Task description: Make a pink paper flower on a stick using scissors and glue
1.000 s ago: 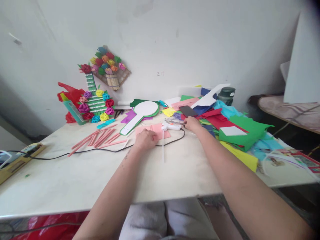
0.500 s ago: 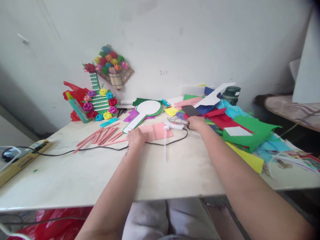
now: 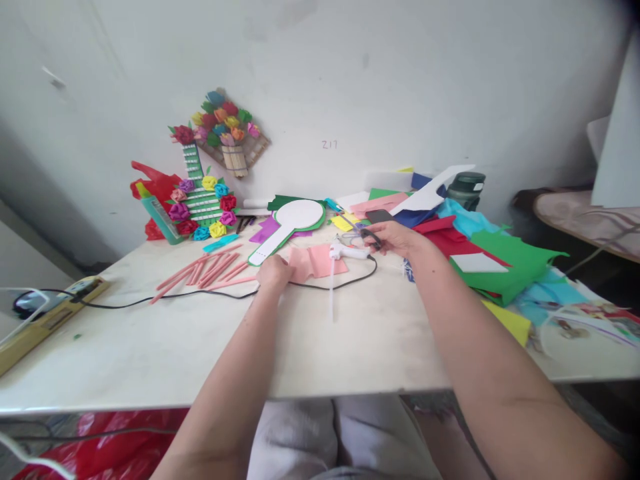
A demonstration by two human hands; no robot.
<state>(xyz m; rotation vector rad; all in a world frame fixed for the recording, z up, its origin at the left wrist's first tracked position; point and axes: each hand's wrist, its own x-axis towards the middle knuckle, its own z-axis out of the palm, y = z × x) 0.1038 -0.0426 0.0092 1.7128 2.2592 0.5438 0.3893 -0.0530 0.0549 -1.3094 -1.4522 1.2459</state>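
Note:
My right hand [image 3: 391, 240] is closed round the dark handles of a pair of scissors [image 3: 371, 237], whose blades point up and left above the table. My left hand [image 3: 275, 272] has its fingers curled at the left end of a creased pink sheet of paper [image 3: 313, 263]; the fingertips are partly hidden. A white glue gun [image 3: 350, 253] with a clear glue stick lies on the right end of that sheet. Just beyond my left hand is a white guitar-like or paddle-shaped cutout [image 3: 299, 217] with a green backing. Several rolled pink paper sticks [image 3: 210, 269] lie to the left.
A black cord [image 3: 127, 303] runs to a power strip [image 3: 55, 319] at left. Paper flower decorations [image 3: 204, 200] and a glue bottle [image 3: 163, 219] stand behind. Coloured sheets [image 3: 505, 257], a phone [image 3: 379, 216] and a dark bottle [image 3: 465, 191] are at right.
My right hand has taken up the scissors from beside the glue gun and lifted them slightly, moving a little left. My left hand stays at the pink paper, which looks more buckled.

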